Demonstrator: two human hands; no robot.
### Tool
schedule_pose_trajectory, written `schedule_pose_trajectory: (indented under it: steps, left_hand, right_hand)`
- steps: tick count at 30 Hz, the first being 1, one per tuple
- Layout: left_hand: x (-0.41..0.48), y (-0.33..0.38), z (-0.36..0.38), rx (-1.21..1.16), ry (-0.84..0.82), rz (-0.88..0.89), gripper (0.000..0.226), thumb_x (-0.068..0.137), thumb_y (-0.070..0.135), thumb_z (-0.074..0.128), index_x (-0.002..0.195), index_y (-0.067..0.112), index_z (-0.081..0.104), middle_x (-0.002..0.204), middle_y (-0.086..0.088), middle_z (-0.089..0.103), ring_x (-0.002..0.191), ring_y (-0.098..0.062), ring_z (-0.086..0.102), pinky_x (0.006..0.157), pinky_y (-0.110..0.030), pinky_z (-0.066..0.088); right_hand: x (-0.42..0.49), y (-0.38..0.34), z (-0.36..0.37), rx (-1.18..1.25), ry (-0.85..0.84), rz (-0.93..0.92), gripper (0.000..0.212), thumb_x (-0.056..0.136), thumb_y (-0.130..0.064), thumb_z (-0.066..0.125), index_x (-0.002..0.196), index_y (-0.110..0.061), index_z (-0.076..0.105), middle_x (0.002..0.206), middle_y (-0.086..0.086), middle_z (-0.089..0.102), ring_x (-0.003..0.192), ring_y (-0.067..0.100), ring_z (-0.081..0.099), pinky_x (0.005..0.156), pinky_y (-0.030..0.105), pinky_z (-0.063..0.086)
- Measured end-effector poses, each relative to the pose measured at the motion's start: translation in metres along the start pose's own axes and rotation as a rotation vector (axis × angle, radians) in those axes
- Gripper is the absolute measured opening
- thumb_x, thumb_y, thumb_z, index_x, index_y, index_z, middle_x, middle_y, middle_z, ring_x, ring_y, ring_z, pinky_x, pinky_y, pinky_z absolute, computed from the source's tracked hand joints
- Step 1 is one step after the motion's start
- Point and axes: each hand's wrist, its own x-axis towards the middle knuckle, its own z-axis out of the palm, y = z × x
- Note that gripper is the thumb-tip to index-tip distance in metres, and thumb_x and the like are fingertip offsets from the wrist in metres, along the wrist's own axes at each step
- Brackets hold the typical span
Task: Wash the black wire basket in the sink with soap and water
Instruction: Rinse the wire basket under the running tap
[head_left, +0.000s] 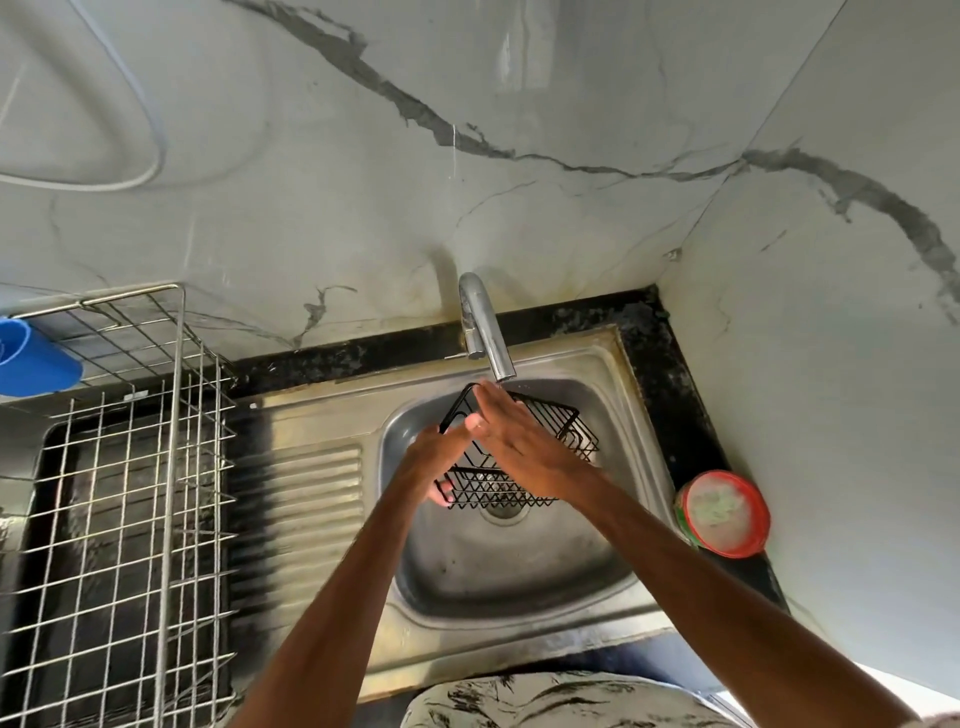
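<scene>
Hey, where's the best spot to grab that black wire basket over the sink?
Probably take the basket by its near-left rim corner, coming from the left, as the left hand does: the open wire there lets fingers hook through.

The flat right hand (511, 441) covers the middle of the black wire basket (569, 423), and the left hand (436, 457) tucks its fingertips under the basket's near corner, mostly unseen. The blue plastic cup (31, 358) and the silver wire dish rack (130, 467) run off the left edge. What lies inside the red-rimmed round tub (724, 512) is too blurred to tell.
</scene>
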Motion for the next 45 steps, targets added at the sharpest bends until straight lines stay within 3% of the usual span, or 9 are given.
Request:
schedule_pose_trajectory:
  steps: [4, 9, 15, 20, 25, 29, 32, 38, 45]
  left_hand:
    - [-0.006, 0.007, -0.008, -0.042, 0.027, 0.007, 0.063, 0.089, 0.069, 0.064, 0.133, 0.025, 0.052, 0.131, -0.016, 0.055, 0.112, -0.041, 0.061, 0.081, -0.052, 0.059]
    - [-0.008, 0.007, -0.016, -0.03, 0.014, 0.012, 0.026, 0.092, 0.059, 0.065, 0.088, 0.036, 0.055, 0.114, -0.008, 0.051, 0.104, -0.037, 0.056, 0.087, -0.057, 0.058]
    - [-0.007, -0.002, -0.022, -0.086, 0.046, -0.078, 0.079, 0.091, 0.068, 0.062, 0.149, 0.018, 0.042, 0.147, -0.026, 0.047, 0.127, -0.05, 0.054, 0.096, -0.063, 0.055]
    - [-0.008, -0.013, -0.043, -0.075, 0.027, -0.079, 0.073, 0.082, 0.07, 0.069, 0.137, 0.023, 0.054, 0.142, -0.028, 0.051, 0.101, -0.044, 0.065, 0.086, -0.057, 0.061]
    - [-0.011, -0.021, -0.051, -0.08, 0.035, -0.078, 0.058, 0.085, 0.063, 0.07, 0.121, 0.023, 0.052, 0.138, -0.026, 0.05, 0.089, -0.039, 0.065, 0.087, -0.058, 0.06]
    - [-0.007, -0.023, -0.05, -0.096, 0.036, -0.076, 0.074, 0.082, 0.07, 0.068, 0.135, 0.021, 0.051, 0.136, -0.025, 0.052, 0.091, -0.039, 0.065, 0.085, -0.058, 0.061]
    - [-0.008, -0.017, -0.047, -0.098, 0.042, -0.049, 0.073, 0.081, 0.071, 0.067, 0.134, 0.023, 0.053, 0.135, -0.025, 0.054, 0.092, -0.038, 0.067, 0.082, -0.054, 0.063]
    - [0.002, -0.004, -0.043, -0.087, 0.093, -0.073, 0.087, 0.09, 0.076, 0.055, 0.143, 0.007, 0.048, 0.128, -0.028, 0.059, 0.086, -0.039, 0.071, 0.064, -0.048, 0.063]
    - [0.0, 0.008, -0.044, -0.029, 0.063, -0.05, 0.104, 0.075, 0.09, 0.056, 0.144, 0.012, 0.049, 0.137, -0.027, 0.056, 0.097, -0.04, 0.07, 0.066, -0.043, 0.064]
  right_hand:
    - [0.006, 0.011, -0.005, 0.041, 0.015, -0.006, 0.068, 0.103, -0.063, 0.009, 0.161, -0.03, -0.005, 0.168, -0.009, -0.007, 0.153, 0.005, -0.007, 0.125, 0.039, -0.004]
    - [0.01, 0.04, -0.011, 0.025, -0.038, 0.27, 0.086, 0.091, -0.075, 0.0, 0.161, -0.025, -0.006, 0.169, -0.001, -0.01, 0.156, 0.019, -0.007, 0.126, 0.049, 0.001]
    - [0.012, -0.011, 0.002, 0.037, -0.056, 0.014, 0.074, 0.102, -0.065, 0.009, 0.16, -0.024, -0.009, 0.167, -0.006, -0.013, 0.152, 0.008, -0.013, 0.122, 0.036, -0.006]
    - [0.029, 0.018, -0.006, 0.105, 0.01, 0.092, 0.061, 0.106, -0.056, 0.012, 0.161, -0.029, 0.01, 0.169, -0.006, 0.007, 0.154, 0.011, 0.004, 0.126, 0.045, 0.002]
    - [0.046, 0.118, 0.001, 0.197, -0.074, 0.312, 0.075, 0.083, -0.091, 0.008, 0.137, -0.053, 0.042, 0.138, -0.019, 0.048, 0.136, 0.013, 0.038, 0.123, 0.058, 0.02]
    - [0.044, 0.073, -0.008, 0.061, 0.026, 0.395, 0.092, 0.091, -0.079, 0.0, 0.16, -0.021, 0.018, 0.168, 0.006, 0.014, 0.155, 0.028, 0.007, 0.123, 0.06, 0.007]
    - [0.038, 0.017, -0.015, 0.018, 0.046, 0.271, 0.076, 0.1, -0.067, 0.004, 0.154, -0.02, 0.029, 0.163, 0.009, 0.026, 0.153, 0.028, 0.017, 0.122, 0.062, 0.005]
    - [0.034, -0.048, 0.013, -0.115, 0.019, -0.105, 0.073, 0.104, -0.06, 0.01, 0.16, -0.017, -0.009, 0.168, 0.001, -0.013, 0.154, 0.013, -0.015, 0.123, 0.044, -0.011]
    - [0.011, -0.017, 0.016, -0.207, 0.208, -0.149, 0.073, 0.104, -0.058, 0.016, 0.161, -0.018, -0.006, 0.169, 0.001, -0.01, 0.154, 0.011, -0.012, 0.126, 0.037, -0.003]
